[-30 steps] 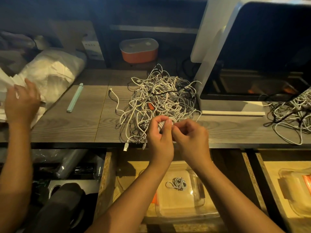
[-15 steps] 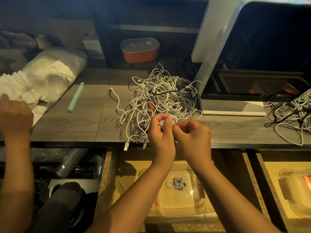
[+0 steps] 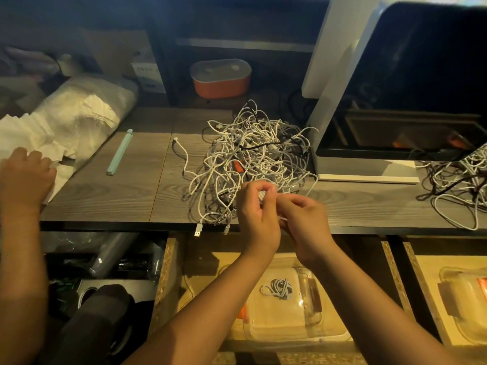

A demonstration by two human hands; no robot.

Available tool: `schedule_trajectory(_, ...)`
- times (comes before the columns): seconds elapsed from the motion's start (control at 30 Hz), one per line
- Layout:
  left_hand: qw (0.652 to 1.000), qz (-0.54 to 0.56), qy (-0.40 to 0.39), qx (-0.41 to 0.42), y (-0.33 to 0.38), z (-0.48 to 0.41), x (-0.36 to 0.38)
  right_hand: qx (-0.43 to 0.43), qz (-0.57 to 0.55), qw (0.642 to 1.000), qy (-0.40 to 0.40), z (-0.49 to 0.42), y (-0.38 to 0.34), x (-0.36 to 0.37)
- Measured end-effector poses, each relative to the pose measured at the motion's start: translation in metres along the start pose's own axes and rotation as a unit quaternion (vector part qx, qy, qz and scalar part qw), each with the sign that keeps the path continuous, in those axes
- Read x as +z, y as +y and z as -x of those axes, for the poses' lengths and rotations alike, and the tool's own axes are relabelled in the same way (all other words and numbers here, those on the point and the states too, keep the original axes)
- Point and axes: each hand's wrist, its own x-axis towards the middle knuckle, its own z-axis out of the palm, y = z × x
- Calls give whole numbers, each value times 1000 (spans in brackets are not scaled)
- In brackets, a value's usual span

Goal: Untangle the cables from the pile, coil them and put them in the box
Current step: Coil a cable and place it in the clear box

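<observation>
— What are the two hands doing?
— The left hand is gripping one small white cable coil, fingers curled round it. The right hand is pinching the same cable just beside them.
— And the rest?
— One tangled cable pile is lying on the desk just beyond the fingers. One coiled cable is sitting in the clear box below them.

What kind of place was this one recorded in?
Probably a workshop or lab bench: a wood-grain worktop with a tangled cable pile, a large white enclosed machine beside it, and open drawers below holding clear plastic boxes.
</observation>
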Motion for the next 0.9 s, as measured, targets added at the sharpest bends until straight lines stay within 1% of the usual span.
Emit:
schedule_trajectory(0.03,998,28,6,-49,0,-3,1,-12,0,1000,-27,1,1,1)
schedule_trajectory(0.1,993,60,10,-99,3,-7,0,-39,16,998,-48,1,2,0)
schedule_trajectory(0.2,976,152,-2,-153,9,-9,0,-42,33,998,-23,-6,0,-8)
schedule_trajectory(0.27,964,187,-23,-188,12,-9,0,-36,30,999,-2,-9,-2,-15)
schedule_trajectory(0.33,948,215,-51,-229,14,-7,1,-26,15,1000,-3,-12,-2,-21)
schedule_trajectory(0.37,937,231,-63,-254,13,-6,1,-18,26,999,-19,-14,-1,-24)
schedule_trajectory(0.43,916,264,-75,-293,13,-6,0,-2,108,992,-72,-14,-2,-28)
schedule_trajectory(0.47,911,272,-80,-298,13,-6,0,5,139,986,-97,-14,-2,-30)
schedule_trajectory(0.53,915,266,-76,-293,12,-6,-1,34,136,983,-122,-13,-3,-34)
schedule_trajectory(0.57,917,261,-65,-294,12,-7,-1,50,113,985,-119,-14,-4,-35)
schedule_trajectory(0.67,916,258,-17,-308,10,-7,1,100,-12,991,-87,-19,-7,-33)
schedule_trajectory(0.7,917,254,-7,-306,10,-5,2,109,-22,991,-80,-21,-9,-31)
schedule_trajectory(0.77,921,246,-5,-300,12,-2,3,125,24,988,-86,-22,-8,-29)
schedule_trajectory(0.8,921,246,-10,-301,14,-1,3,137,33,985,-102,-22,-6,-28)
schedule_trajectory(0.9,915,262,-5,-308,14,-4,3,156,-15,980,-123,-26,-2,-28)
